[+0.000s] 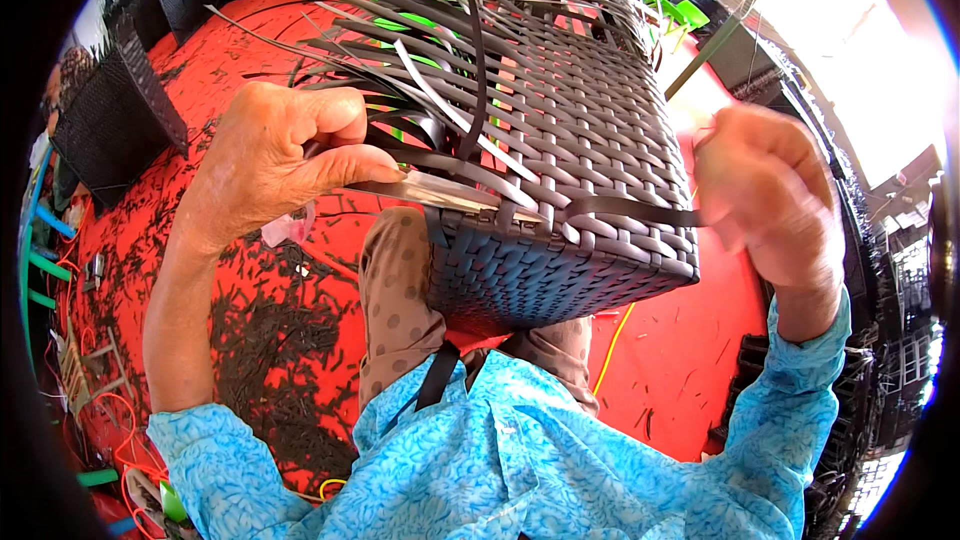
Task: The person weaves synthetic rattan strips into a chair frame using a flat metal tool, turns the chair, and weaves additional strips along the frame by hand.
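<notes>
The weave (560,260) sits between the two hands' fingers. A dark strip (630,207) crosses its edge to the right fingers (738,205), which are curled; blur hides whether they grip. Too hard a pull might crease it. The left fingers (345,166) clamp a shiny flat piece (450,195); tilted, it could nick the weave. Loose ends (481,70) just beyond them may snag.

A dark, box-shaped wickerwork piece (590,140) is set toward one o'clock, its near face (540,265) tinted blue. Loose strip ends (431,92) are fanned toward ten o'clock; one woven-in strip (635,208) is stretched toward three.
</notes>
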### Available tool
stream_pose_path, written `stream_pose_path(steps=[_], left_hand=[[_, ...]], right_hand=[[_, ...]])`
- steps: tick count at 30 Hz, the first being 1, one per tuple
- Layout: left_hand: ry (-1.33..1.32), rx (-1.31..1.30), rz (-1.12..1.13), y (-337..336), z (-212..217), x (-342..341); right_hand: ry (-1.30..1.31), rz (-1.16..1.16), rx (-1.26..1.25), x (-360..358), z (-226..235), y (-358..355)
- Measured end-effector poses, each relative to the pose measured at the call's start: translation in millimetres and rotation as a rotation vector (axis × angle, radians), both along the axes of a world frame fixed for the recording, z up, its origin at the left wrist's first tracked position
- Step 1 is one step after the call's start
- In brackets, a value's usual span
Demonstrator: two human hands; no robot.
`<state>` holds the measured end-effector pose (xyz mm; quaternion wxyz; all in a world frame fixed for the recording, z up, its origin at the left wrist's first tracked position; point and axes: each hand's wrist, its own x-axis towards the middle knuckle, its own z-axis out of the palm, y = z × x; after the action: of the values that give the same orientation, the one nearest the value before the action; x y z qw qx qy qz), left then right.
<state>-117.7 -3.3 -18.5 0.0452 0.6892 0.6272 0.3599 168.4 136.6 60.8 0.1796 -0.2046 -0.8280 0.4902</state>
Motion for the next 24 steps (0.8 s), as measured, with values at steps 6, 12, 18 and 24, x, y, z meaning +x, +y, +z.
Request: stream_pose_path(steps=[6,12,18,24], left_hand=[[-0.044,-0.020,-0.050,5,-2,0],[-0.019,0.015,-0.008,2,-2,4],[0.038,0.028,0.028,-3,1,5],[0.061,0.071,0.026,-5,0,7]], right_hand=[[-0.334,0.079,0.395,-15,-13,-12],[-0.480,0.096,0.332,-22,-22,-7],[-0.443,0.037,0.289,-35,-23,-14],[-0.499,0.017,0.333,-35,-25,-13]])
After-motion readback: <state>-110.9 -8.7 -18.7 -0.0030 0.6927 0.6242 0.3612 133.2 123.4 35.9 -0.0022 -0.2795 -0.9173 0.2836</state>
